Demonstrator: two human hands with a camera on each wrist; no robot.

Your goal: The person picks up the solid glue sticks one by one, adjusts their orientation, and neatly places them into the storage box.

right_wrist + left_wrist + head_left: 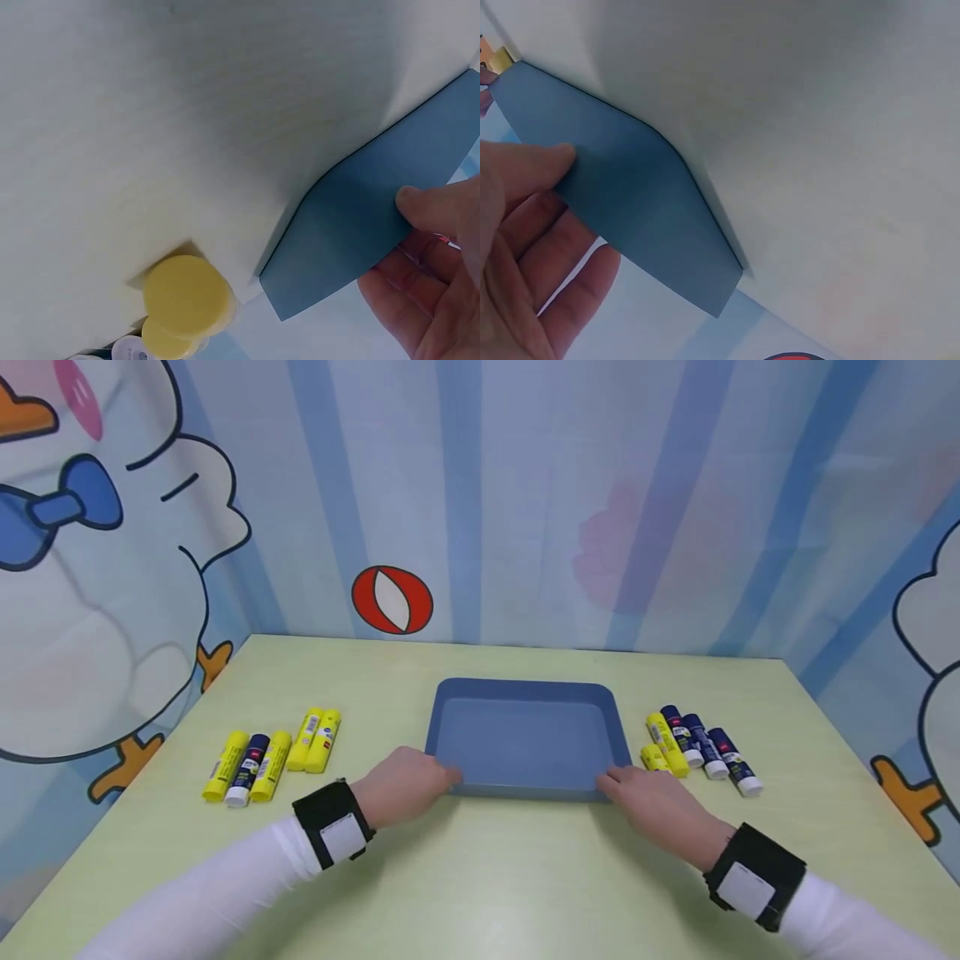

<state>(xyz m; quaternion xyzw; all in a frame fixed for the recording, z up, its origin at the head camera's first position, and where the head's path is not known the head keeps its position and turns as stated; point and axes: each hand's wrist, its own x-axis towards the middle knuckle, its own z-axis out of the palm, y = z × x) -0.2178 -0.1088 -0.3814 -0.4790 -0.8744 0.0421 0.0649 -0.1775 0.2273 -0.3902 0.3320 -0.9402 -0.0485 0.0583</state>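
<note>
An empty blue tray (525,735) lies on the pale green table (487,877), in the middle. My left hand (423,777) grips its near left corner and my right hand (624,782) grips its near right corner. In the left wrist view the left hand (532,225) has its thumb on the tray's (637,202) outer wall, with the fingers on the other side. The right wrist view shows the same: my right hand (431,255) pinches the tray's (345,240) wall. The tray seems to sit flat on the table.
To the left lie several glue sticks, yellow and dark blue, in two groups (247,766) (315,740). More glue sticks (701,747) lie close to the tray's right side; a yellow one (186,296) is near my right hand. Cartoon-printed walls enclose the table.
</note>
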